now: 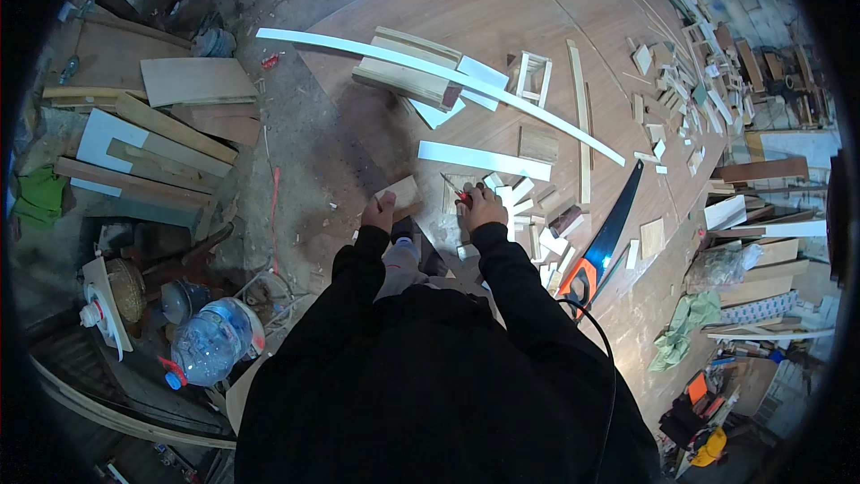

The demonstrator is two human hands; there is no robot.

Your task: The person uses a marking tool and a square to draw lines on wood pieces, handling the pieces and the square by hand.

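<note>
My left hand (379, 212) grips a small wooden board (401, 193) by its near end, with the thumb on top. The board is tilted over the corner of the large wood-panel work surface (430, 214). My right hand (486, 208) is closed around a red-handled pointed tool (463, 197); its thin tip points away and to the left. Which tool it is cannot be made out. A square wood piece (454, 193) lies under that tip. Many small wood offcuts (549, 242) are heaped just right of my right hand.
A handsaw (608, 232) with an orange handle lies at the right. A long white strip (430, 68) crosses a stack of thick boards (408, 67), with a shorter white strip (484, 159) nearer. Plastic water bottle (211, 343) at lower left; leaning boards (154, 154) at left.
</note>
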